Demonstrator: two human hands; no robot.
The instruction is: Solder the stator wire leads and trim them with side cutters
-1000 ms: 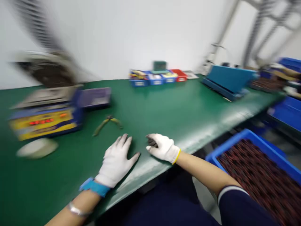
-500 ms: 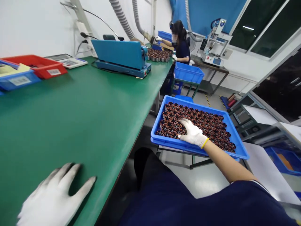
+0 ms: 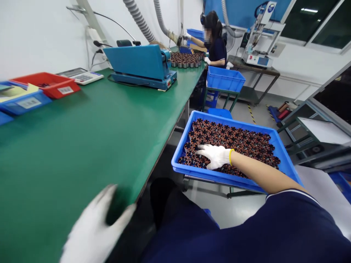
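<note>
Fingers (image 3: 105, 199) splayed, white-gloved left hand (image 3: 89, 232) now nears green bench's (image 3: 106, 135) edge, seven o'clock; right hand (image 3: 215, 155) curves over copper-wound rings (image 3: 233, 136), hold unclear.

Left hand (image 3: 95, 228): gloved white, blurred; thumb (image 3: 124, 218) stands apart from fingers (image 3: 106, 195). Right hand (image 3: 215, 155): gloved white, palm down, fingers spread. Right forearm (image 3: 252, 170): bare, reaches outward.
</note>
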